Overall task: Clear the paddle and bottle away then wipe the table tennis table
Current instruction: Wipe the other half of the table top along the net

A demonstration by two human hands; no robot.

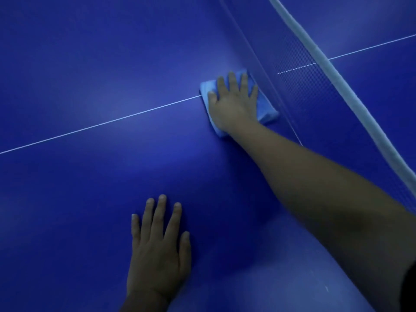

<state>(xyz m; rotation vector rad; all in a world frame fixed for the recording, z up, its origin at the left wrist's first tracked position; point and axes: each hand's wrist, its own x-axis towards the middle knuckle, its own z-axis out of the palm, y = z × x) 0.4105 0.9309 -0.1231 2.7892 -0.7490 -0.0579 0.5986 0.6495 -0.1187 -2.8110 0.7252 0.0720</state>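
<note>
The blue table tennis table (pixel 90 64) fills the view, with a thin white centre line (pixel 101 124) running across it. My right hand (pixel 234 104) lies flat, fingers spread, pressing a folded light-blue cloth (pixel 264 109) onto the table right beside the net. My left hand (pixel 157 251) rests palm-down on the table near the bottom, fingers apart, holding nothing. No paddle or bottle is in view.
The net (pixel 299 70) with its white top band (pixel 333 70) runs diagonally from the top centre down to the right edge, just beyond the cloth. The far half of the table (pixel 382 23) shows behind it.
</note>
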